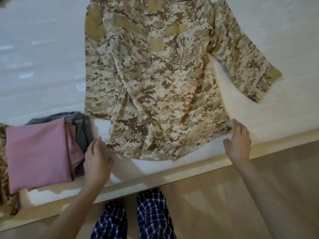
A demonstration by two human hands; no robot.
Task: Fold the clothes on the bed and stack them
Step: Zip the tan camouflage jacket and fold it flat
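The left grip (98, 157) and the right grip (239, 140) have nearly straight fingers, and each touches a lower corner of the jacket (164, 83). The jacket lies flat on the bed (43, 49) with its collar farthest away. Its spread sleeve (241, 54) lies to the right, nearer the right grip.

Dim, warm, slightly blurred throughout. Glares palest just beyond the right hand (239, 142), throws soft shadow beside the left hand (96, 163). Bends straight lines toward the edges.
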